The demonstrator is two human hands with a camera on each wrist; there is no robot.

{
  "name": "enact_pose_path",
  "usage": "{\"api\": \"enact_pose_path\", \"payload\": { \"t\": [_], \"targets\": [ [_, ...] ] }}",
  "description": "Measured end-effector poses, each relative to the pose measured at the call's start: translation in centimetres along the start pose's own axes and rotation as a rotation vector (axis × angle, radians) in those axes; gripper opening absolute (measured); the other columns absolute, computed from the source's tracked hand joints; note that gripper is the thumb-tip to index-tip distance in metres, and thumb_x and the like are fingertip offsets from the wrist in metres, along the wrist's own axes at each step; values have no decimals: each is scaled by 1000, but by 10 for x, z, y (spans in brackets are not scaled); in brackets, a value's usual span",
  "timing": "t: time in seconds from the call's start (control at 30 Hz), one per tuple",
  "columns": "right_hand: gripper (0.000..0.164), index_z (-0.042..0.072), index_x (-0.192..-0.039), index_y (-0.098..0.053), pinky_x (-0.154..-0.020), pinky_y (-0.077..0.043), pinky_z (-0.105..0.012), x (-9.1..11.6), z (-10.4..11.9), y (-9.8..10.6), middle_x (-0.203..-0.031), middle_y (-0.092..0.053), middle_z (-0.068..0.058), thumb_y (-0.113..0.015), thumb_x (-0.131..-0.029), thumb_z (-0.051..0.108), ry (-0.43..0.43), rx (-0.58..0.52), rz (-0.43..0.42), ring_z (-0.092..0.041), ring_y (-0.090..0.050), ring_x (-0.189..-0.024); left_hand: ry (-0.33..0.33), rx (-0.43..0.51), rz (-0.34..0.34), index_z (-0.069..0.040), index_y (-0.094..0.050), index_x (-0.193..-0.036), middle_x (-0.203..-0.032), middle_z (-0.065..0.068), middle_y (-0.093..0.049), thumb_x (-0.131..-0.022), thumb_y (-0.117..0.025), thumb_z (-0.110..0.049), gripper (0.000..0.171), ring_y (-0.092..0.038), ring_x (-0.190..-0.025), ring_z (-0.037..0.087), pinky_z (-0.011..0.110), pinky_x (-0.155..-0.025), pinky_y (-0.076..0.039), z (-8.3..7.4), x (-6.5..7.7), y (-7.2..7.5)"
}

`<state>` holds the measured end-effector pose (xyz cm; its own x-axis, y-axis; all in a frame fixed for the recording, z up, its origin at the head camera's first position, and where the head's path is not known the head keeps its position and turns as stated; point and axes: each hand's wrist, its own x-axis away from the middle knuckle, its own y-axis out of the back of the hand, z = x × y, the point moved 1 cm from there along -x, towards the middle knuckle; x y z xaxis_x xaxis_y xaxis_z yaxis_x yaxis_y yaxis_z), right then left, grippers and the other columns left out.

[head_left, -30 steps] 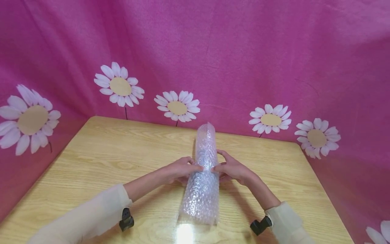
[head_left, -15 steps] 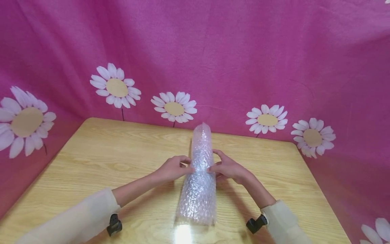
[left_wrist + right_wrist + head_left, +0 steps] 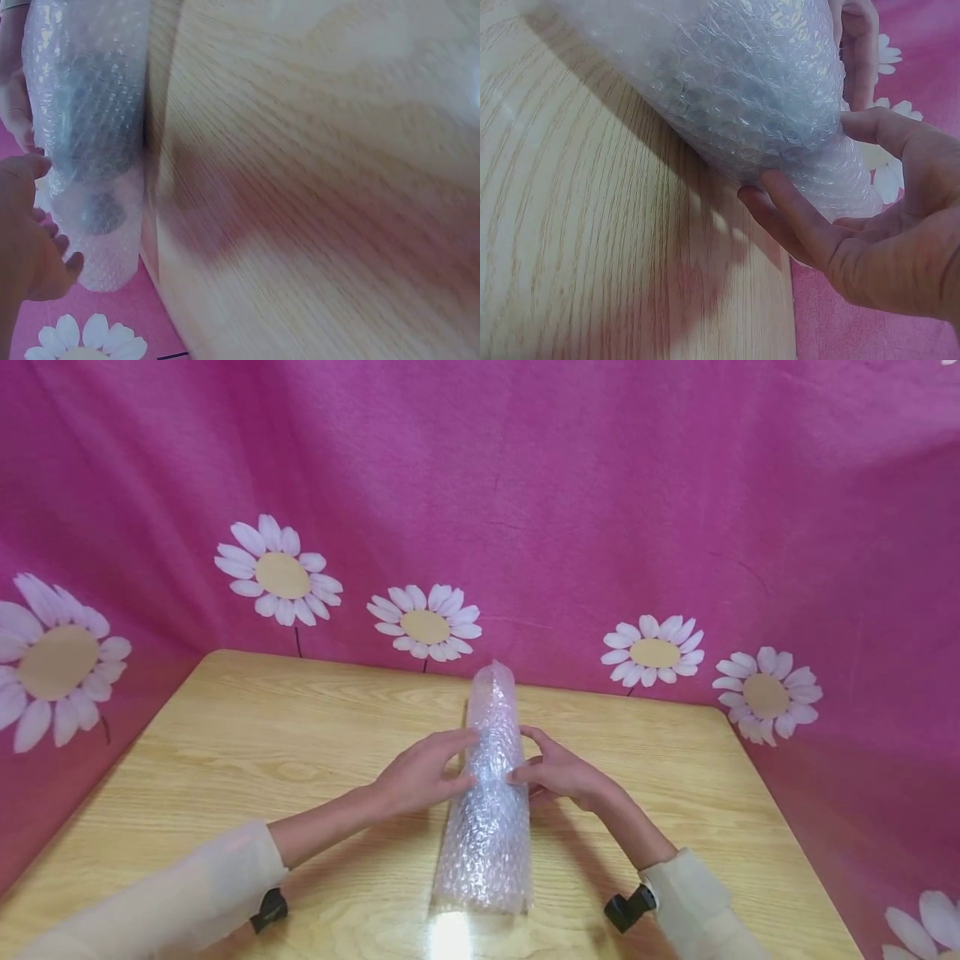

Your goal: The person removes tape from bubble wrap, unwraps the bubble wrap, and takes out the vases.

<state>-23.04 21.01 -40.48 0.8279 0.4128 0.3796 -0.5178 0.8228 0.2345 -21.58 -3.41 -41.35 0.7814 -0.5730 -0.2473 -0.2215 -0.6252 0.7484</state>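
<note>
Lengthwise front-to-back, bubble-wrapped bundle (image 3: 486,847), far end toward pink cloth (image 3: 540,527).

Head view fairly bright, light apparently from overhead: blown-out glare on the table (image 3: 300,718) at 6 o'clock, hard sparkle over the bubble wrap (image 3: 487,831), soft shadow under the right forearm (image 3: 637,827). Pink cloth (image 3: 540,510) darker toward 3 o'clock; daisy (image 3: 58,662) at 9 o'clock looks stretched, wide-angle. Left wrist view dim, hazy; pinkish blurry shadow near centre, pale glare toward 2 o'clock, grain smeared toward 4. Right wrist view muted; shadow at 6 to 7 o'clock, wrap washed out and soft at 11.
</note>
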Motion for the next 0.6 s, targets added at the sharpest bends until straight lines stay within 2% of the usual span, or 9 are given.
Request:
{"api": "enact_pose_path", "payload": {
  "t": [0.1, 0.23, 0.37, 0.47, 0.6],
  "targets": [
    [87, 9, -157, -14, -84, -57, -51, -1, -1, 1, -117, -63, -24, -69, -89, 14, -4, 1, 3, -34, -67, -99, -94, -101, 23, -6, -55, -143, -149, 7, -49, -94, -71, -26, 55, -43, -138, 24, 42, -112, -37, 0, 0, 1],
    [87, 10, -157, -13, -85, -57, -51, -1, -2, 2, -116, -63, -23, -68, -89, 14, -4, 3, 6, -33, -68, -97, -265, -244, 43, -7, -61, -137, -146, 7, -53, -96, -68, -31, 48, -45, -137, 24, 42, -112, -36, 1, 0, 0],
    [87, 10, -157, -12, -85, -57, -50, -2, -3, 3, -116, -63, -23, -67, -89, 14, 3, -1, 14, -33, -68, -97, -431, -353, 23, -8, -64, -134, -143, 8, -55, -96, -66, -32, 45, -48, -135, 25, 42, -111, -38, 5, 0, -2],
    [87, 11, -157, -12, -85, -57, -49, -2, -5, 4, -116, -63, -24, -67, -89, 14, 2, -8, 20, -32, -68, -96, -507, -396, -4, -8, -64, -134, -141, 9, -57, -96, -66, -32, 45, -50, -133, 24, 41, -111, -38, 9, -1, -6],
    [86, 13, -157, -13, -85, -56, -49, -2, -6, 5, -116, -63, -23, -66, -90, 14, -5, -13, 22, -31, -68, -96, -563, -410, -16, -8, -64, -134, -140, 9, -58, -96, -66, -34, 46, -51, -132, 24, 41, -111, -38, 13, -3, -8]
  ]
}}
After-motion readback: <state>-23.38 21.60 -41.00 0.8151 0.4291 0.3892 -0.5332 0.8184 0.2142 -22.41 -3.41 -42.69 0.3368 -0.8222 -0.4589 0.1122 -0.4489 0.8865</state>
